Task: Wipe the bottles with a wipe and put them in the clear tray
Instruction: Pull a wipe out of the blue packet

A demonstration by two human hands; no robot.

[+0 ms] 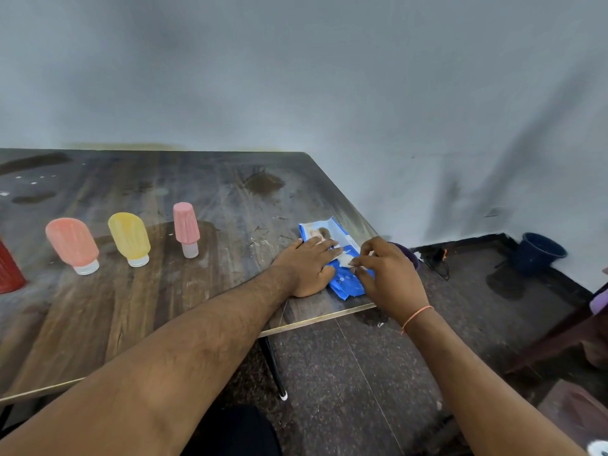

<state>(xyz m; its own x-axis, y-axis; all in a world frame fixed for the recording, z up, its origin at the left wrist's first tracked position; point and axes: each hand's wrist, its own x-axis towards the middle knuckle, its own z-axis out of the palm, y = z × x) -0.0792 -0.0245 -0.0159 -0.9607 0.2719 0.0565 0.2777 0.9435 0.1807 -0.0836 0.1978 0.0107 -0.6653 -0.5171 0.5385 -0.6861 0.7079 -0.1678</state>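
We see a blue and white soft pack of wipes (335,258) lying at the right corner of the dark wooden table (184,311), close to its front edge. The left hand (307,266) lies flat on the pack with its fingers stretched out and close together, pressing it down. The right hand (388,278) is just beside it, over the right end of the pack, and its thumb and finger are pinched on a bit of white wipe (345,259) poking out of the pack. Three squishy bottles stand upside down on their clear caps in a row near the left side of the table, well apart from the pack: a wide orange-pink bottle (73,244), a yellow bottle (130,237) and a slim pink bottle (186,227). A red thing (8,271) peeks in at the table's left edge; we cannot tell what it is.
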